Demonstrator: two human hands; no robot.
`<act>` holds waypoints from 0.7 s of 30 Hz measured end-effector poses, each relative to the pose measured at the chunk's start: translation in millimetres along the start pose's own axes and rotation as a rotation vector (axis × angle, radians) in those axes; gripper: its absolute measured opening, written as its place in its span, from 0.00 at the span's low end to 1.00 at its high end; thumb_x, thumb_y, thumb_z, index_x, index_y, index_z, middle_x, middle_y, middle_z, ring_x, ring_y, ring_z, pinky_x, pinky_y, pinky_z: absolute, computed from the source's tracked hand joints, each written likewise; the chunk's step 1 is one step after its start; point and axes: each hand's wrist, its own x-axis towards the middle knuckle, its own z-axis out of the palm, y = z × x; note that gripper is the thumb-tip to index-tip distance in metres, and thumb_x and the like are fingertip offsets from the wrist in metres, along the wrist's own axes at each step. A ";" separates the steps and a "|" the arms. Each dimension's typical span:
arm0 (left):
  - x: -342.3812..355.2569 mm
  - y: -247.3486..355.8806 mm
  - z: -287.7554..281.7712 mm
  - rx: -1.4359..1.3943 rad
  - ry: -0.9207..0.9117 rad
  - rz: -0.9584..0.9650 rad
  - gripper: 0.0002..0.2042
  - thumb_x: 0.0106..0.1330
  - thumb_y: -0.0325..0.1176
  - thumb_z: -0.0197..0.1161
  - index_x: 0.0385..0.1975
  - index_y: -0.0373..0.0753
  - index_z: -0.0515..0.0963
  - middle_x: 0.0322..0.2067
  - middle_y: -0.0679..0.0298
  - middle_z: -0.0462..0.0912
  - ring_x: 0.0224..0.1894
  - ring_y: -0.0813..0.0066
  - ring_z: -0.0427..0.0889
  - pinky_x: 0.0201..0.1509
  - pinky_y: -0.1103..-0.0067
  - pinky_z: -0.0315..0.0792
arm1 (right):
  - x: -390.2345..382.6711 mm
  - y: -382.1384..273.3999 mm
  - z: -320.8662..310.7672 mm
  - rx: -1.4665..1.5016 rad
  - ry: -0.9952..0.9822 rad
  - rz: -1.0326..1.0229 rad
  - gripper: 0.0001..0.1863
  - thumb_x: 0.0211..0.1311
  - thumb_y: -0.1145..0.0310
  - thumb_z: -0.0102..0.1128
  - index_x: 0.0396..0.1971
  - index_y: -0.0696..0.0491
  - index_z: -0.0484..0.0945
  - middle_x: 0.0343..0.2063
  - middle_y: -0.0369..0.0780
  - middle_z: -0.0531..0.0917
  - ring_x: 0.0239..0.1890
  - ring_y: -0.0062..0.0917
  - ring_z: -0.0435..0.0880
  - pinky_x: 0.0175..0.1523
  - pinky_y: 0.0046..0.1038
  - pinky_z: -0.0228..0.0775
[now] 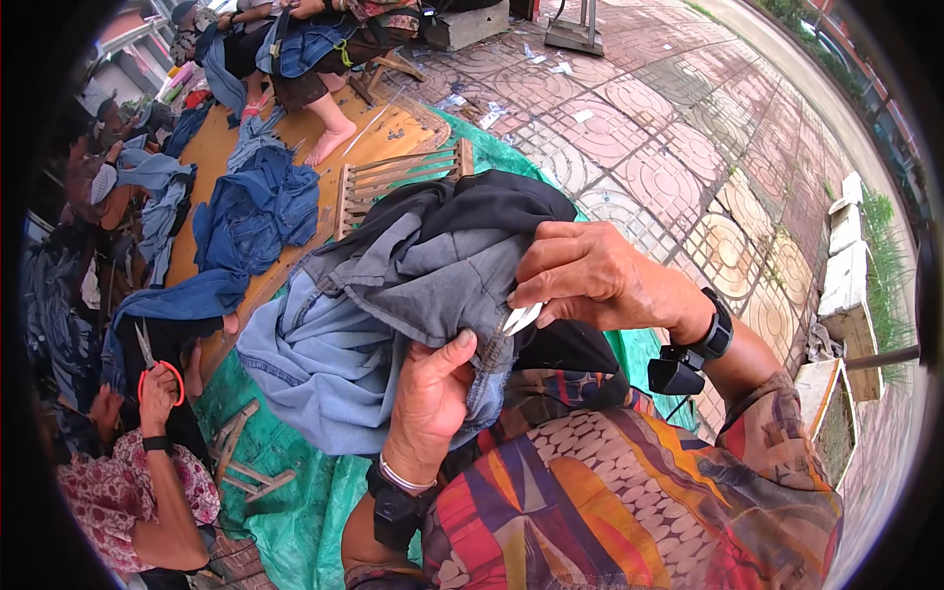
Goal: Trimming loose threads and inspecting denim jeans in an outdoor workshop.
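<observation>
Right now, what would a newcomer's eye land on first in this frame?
First, the bundle of grey and blue denim garments held up at centre frame: the left hand grips it from below while the right hand pinches a small white blade against a seam. Next, at the far left, another person's hand holds red-handled scissors, and more blue jeans lie piled on the orange mat behind.

Packages, labels and signs: a grey rectangular box (468, 25) stands on the paving at the upper centre of the frame. Small white paper scraps (560, 68) lie scattered on the paving just right of it; no screens appear.
</observation>
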 end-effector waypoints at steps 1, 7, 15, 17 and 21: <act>0.4 -0.3 -1.2 -0.009 -0.005 -0.007 0.22 0.55 0.24 0.60 0.52 0.38 0.69 0.47 0.64 0.75 0.50 0.72 0.74 0.56 0.75 0.66 | 0.0 0.2 0.5 0.000 0.000 0.000 0.14 0.37 0.77 0.65 0.30 0.58 0.77 0.29 0.39 0.77 0.32 0.35 0.73 0.37 0.31 0.67; 0.4 -0.7 -1.4 -0.010 -0.016 -0.014 0.22 0.55 0.24 0.61 0.52 0.38 0.69 0.47 0.65 0.75 0.49 0.72 0.74 0.55 0.75 0.66 | 0.6 0.9 2.4 0.017 0.007 -0.012 0.14 0.37 0.76 0.65 0.30 0.58 0.77 0.29 0.39 0.77 0.32 0.35 0.73 0.36 0.32 0.67; 1.5 -1.5 -2.1 -0.019 -0.032 -0.019 0.21 0.56 0.24 0.60 0.51 0.38 0.69 0.46 0.65 0.76 0.48 0.73 0.75 0.53 0.76 0.68 | 3.3 -4.2 -0.8 -0.044 -0.019 0.010 0.12 0.37 0.76 0.65 0.27 0.57 0.76 0.25 0.37 0.76 0.31 0.33 0.73 0.34 0.32 0.66; 1.5 -2.1 -2.8 -0.018 -0.028 -0.019 0.20 0.56 0.24 0.60 0.51 0.38 0.69 0.46 0.65 0.76 0.47 0.72 0.75 0.53 0.75 0.68 | 1.8 -3.4 0.6 -0.045 -0.019 0.012 0.12 0.36 0.76 0.65 0.27 0.56 0.76 0.25 0.37 0.75 0.31 0.33 0.73 0.33 0.32 0.66; 0.6 -1.8 -3.2 -0.019 -0.018 -0.024 0.20 0.56 0.25 0.60 0.51 0.37 0.69 0.46 0.64 0.76 0.47 0.72 0.75 0.53 0.75 0.68 | 1.0 -4.8 0.8 -0.063 -0.029 0.031 0.12 0.39 0.76 0.65 0.28 0.56 0.77 0.26 0.37 0.76 0.31 0.32 0.74 0.33 0.31 0.67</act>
